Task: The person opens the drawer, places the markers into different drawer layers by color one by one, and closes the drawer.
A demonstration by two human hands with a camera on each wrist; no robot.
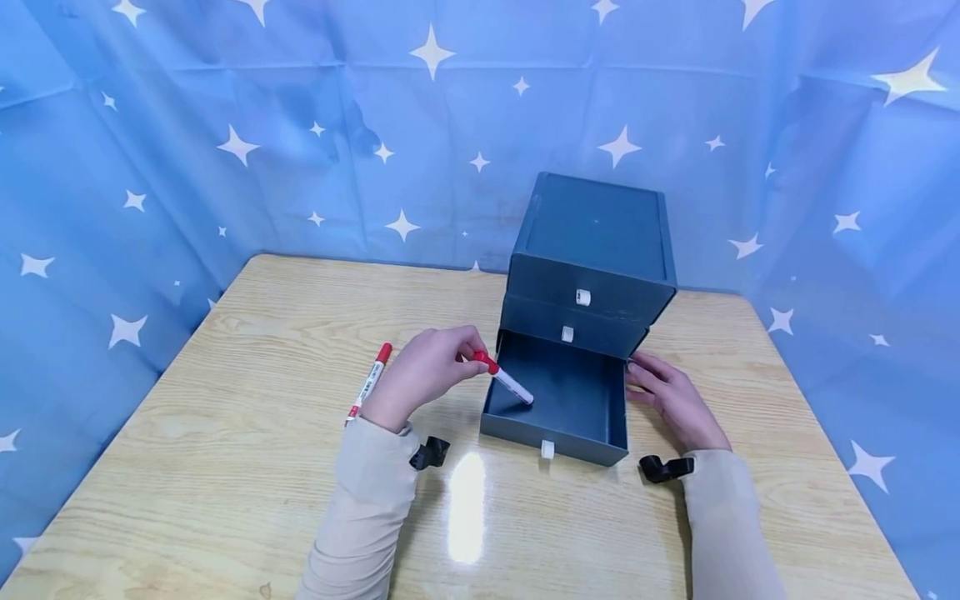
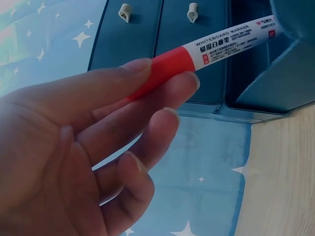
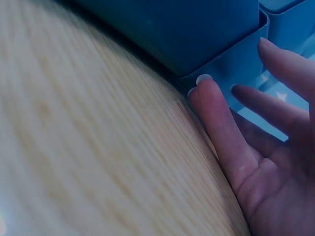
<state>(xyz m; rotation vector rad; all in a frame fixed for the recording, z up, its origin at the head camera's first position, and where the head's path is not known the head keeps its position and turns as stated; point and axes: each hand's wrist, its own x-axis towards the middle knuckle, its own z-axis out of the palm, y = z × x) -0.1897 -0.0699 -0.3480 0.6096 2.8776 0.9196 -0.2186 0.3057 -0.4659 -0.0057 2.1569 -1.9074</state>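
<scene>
My left hand (image 1: 429,372) pinches a whiteboard marker (image 2: 231,42) by its red cap, between thumb and fingers. The marker's white barrel slants down into the pulled-out bottom drawer (image 1: 551,446) of a dark blue drawer box (image 1: 600,229). In the left wrist view the drawer wall hides the barrel's far end. My right hand (image 1: 675,398) lies at the drawer's right side, by the front edge of the box. In the right wrist view its fingers (image 3: 224,128) are spread and extended close to the box's side, low over the table.
A second red-capped marker (image 1: 369,383) lies on the wooden table (image 1: 247,433), partly behind my left hand. Two upper drawers are stacked over the pulled-out one, each with a small white pull tab (image 1: 582,297). A blue star-patterned curtain (image 1: 337,150) surrounds the table's back and sides.
</scene>
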